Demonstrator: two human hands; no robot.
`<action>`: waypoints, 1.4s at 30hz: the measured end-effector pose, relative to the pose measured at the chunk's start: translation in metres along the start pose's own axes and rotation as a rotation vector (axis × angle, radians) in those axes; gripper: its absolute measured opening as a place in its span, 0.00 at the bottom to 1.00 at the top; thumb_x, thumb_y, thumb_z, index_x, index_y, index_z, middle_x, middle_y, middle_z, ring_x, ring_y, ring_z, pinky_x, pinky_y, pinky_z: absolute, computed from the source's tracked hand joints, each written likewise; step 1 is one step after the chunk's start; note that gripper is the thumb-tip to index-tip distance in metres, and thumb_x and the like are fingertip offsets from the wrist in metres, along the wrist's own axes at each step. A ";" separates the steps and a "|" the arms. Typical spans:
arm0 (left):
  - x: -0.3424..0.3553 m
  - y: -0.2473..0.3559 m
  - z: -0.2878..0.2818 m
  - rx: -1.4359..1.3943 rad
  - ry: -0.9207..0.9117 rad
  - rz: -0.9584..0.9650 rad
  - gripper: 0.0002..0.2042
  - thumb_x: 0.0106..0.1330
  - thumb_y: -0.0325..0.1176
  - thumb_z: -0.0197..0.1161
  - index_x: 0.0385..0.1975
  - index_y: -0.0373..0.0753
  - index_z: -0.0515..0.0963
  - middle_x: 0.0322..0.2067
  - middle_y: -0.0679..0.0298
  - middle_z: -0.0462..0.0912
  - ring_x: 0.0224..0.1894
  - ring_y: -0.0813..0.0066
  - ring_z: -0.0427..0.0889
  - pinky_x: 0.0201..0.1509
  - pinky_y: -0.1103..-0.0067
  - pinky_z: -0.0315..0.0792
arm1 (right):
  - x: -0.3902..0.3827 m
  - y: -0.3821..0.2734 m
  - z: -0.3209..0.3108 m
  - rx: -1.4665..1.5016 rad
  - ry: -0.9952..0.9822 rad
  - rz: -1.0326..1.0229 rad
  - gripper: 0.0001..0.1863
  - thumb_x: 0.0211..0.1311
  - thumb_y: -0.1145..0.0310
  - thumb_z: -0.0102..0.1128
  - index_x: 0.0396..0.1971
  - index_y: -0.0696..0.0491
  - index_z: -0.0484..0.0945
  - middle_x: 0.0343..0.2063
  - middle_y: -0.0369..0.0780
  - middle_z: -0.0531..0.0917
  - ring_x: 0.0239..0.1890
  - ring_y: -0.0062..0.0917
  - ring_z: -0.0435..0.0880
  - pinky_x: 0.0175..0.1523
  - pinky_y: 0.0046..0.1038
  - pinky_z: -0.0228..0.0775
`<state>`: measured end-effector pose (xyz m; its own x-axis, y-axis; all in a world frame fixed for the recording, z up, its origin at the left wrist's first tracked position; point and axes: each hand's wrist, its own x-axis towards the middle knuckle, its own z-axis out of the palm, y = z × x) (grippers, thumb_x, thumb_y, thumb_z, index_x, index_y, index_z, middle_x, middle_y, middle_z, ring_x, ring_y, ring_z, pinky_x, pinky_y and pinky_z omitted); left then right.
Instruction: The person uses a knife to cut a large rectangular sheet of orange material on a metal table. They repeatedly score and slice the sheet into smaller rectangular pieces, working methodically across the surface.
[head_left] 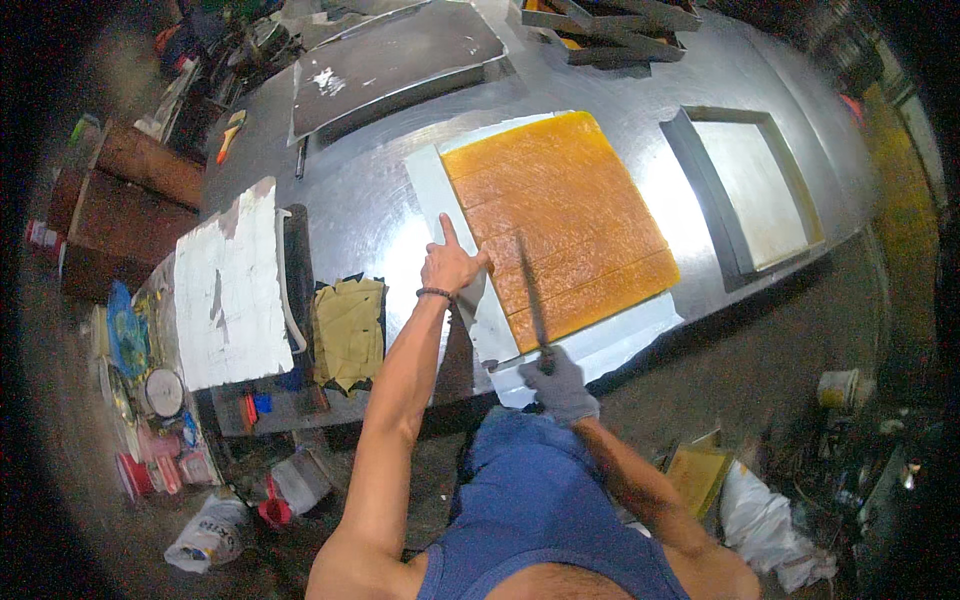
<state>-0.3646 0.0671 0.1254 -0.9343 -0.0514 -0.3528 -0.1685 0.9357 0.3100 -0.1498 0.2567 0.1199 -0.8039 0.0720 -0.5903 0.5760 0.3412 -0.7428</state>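
Note:
A flat amber-orange slab (585, 215) with a glossy, rough surface lies on a pale sheet (640, 325) in front of me. Several straight lines run across it. My left hand (452, 266), bare with a dark beaded bracelet at the wrist, rests at the slab's left edge, its index finger stretched forward and thumb out to the side. In a grey glove, my right hand (562, 388) is closed round the handle of a long knife (531, 290) at the near edge. The dark blade points away over the slab; whether it touches the surface I cannot tell.
On the metal table (370, 165), a shallow metal tray (705, 190) sits to the right and stacked metal frames (610, 35) at the back. Leftward are a dark panel (400, 65), a worn white board (225, 290), folded olive cloth (348, 330) and a brush (232, 132).

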 end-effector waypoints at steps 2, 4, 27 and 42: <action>-0.002 -0.002 -0.004 -0.052 -0.004 -0.008 0.56 0.59 0.62 0.65 0.77 0.41 0.38 0.50 0.28 0.74 0.49 0.34 0.81 0.53 0.55 0.77 | 0.004 -0.010 0.017 0.010 -0.026 0.026 0.23 0.57 0.58 0.73 0.43 0.58 0.75 0.28 0.39 0.85 0.25 0.23 0.84 0.27 0.27 0.76; -0.006 -0.004 -0.007 -0.092 -0.010 -0.021 0.55 0.59 0.60 0.65 0.77 0.42 0.38 0.51 0.27 0.73 0.50 0.33 0.80 0.54 0.55 0.77 | 0.007 -0.016 0.026 0.013 -0.020 0.024 0.23 0.57 0.56 0.72 0.42 0.58 0.75 0.28 0.40 0.86 0.24 0.24 0.83 0.27 0.28 0.76; -0.002 0.059 0.031 0.053 0.288 0.050 0.53 0.58 0.56 0.69 0.76 0.36 0.47 0.52 0.35 0.73 0.46 0.46 0.84 0.45 0.61 0.81 | 0.038 0.012 -0.007 0.562 0.034 -0.062 0.12 0.68 0.77 0.56 0.39 0.55 0.60 0.30 0.56 0.85 0.22 0.33 0.84 0.20 0.30 0.78; 0.000 0.055 0.013 -0.090 0.057 0.076 0.56 0.53 0.55 0.75 0.76 0.37 0.47 0.57 0.36 0.71 0.57 0.45 0.78 0.60 0.58 0.75 | 0.024 -0.005 -0.009 0.624 0.005 -0.096 0.14 0.67 0.74 0.59 0.43 0.56 0.62 0.30 0.53 0.85 0.22 0.34 0.84 0.23 0.34 0.81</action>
<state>-0.3701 0.1226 0.1312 -0.9612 -0.0039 -0.2758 -0.1220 0.9028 0.4124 -0.1736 0.2648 0.1121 -0.8562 0.0726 -0.5116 0.4781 -0.2642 -0.8376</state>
